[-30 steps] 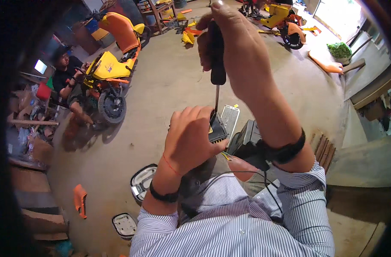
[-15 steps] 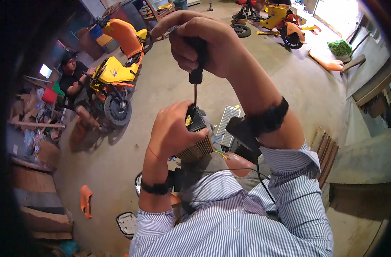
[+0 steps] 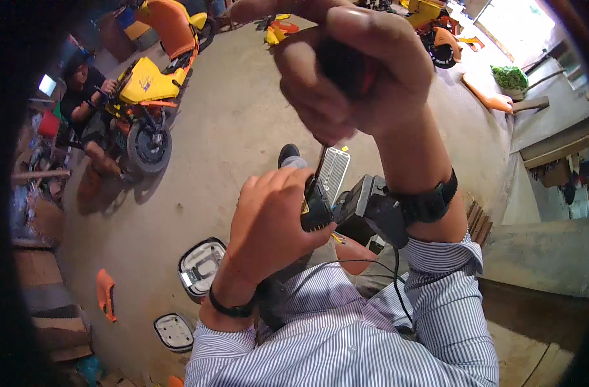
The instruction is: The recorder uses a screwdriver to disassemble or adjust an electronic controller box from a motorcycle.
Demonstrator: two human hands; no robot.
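Note:
My left hand (image 3: 268, 216) is wrapped round a dark metal box (image 3: 318, 209) with finned sides, held above my lap. Much of the box is hidden behind its fingers and thumb. Higher up, my right hand (image 3: 394, 80) grips a screwdriver (image 3: 341, 64) by its black and red handle. The thin shaft points down to the upper edge of the box. Whether its tip sits in a screw cannot be made out. A few coloured wires (image 3: 337, 238) show just below the box.
A silver finned panel (image 3: 335, 173) lies beyond the box. At left a person (image 3: 81, 97) crouches by a yellow and orange motorbike (image 3: 146, 84). Two pale plastic trays (image 3: 203, 263) and an orange panel (image 3: 105, 293) lie on the floor. Another motorbike (image 3: 442, 45) stands far right.
The view has shifted. My right hand has come up and to the right with the screwdriver, now tilted. The box has turned, showing less of its fins, and my left hand covers more of it.

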